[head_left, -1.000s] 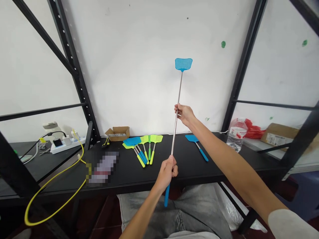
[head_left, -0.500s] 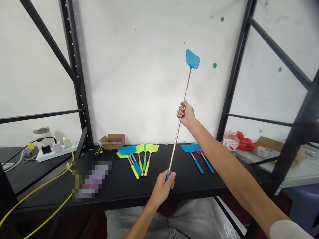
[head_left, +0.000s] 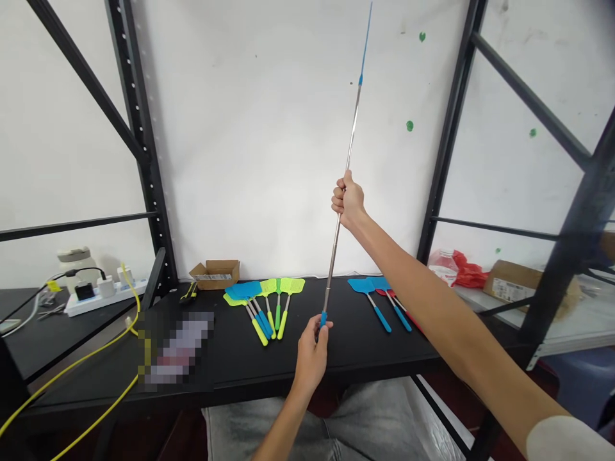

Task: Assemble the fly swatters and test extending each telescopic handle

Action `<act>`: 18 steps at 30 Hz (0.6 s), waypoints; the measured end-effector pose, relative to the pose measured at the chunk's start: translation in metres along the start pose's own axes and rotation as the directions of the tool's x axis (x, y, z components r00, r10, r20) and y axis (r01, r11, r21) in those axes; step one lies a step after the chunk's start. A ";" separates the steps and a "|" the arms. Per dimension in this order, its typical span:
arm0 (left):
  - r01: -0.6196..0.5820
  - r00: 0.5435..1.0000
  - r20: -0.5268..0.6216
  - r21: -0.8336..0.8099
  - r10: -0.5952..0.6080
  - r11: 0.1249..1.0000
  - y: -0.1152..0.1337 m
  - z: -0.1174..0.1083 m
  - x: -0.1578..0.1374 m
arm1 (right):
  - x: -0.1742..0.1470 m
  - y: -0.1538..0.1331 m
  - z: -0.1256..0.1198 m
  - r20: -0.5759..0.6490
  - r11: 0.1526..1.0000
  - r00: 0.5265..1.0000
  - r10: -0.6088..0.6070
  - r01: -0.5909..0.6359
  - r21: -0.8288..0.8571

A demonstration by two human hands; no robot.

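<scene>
A blue fly swatter [head_left: 353,128] with an extended metal shaft stands tilted in front of the wall, its head seen edge-on at the top. My right hand [head_left: 348,200] is wrapped round the middle of the shaft. Lower down, my left hand [head_left: 312,351] grips the blue handle, most of which its fingers hide. On the black table [head_left: 331,368] below, several yellow, green and blue fly swatters [head_left: 262,304] lie overlapping left of my hands. To the right lie two blue fly swatters [head_left: 377,310] and a red one, partly hidden by my right forearm.
Behind the left group stands an open cardboard box [head_left: 216,275], near a yellow-and-black tool [head_left: 189,292]. A white power strip [head_left: 103,296] and yellow cable [head_left: 72,371] are at left. Black rack posts [head_left: 144,147] frame both sides. A brown box [head_left: 514,291] and red plastic bag [head_left: 468,272] sit at right.
The swatter has turned from showing its flat face to edge-on, and its head has risen. My right hand has moved slightly up and left along with the shaft; my left hand still holds the handle.
</scene>
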State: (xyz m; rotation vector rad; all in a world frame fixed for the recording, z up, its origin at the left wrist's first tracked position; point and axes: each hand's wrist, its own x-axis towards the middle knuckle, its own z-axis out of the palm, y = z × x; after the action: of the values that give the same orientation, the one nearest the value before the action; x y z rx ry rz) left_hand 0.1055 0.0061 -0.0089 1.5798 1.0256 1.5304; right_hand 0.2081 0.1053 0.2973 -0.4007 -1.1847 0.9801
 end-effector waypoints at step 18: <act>-0.057 0.993 0.106 0.042 0.052 0.997 0.000 -0.007 0.004 | -0.029 0.003 -0.001 0.061 0.997 0.996 -0.071 0.069 0.034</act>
State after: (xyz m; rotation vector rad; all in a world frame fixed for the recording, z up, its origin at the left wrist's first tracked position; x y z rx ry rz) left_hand 0.0989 0.0088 -0.0066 1.7140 0.9719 1.4528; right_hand 0.2061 0.0839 0.2782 -0.3033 -1.2301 0.9547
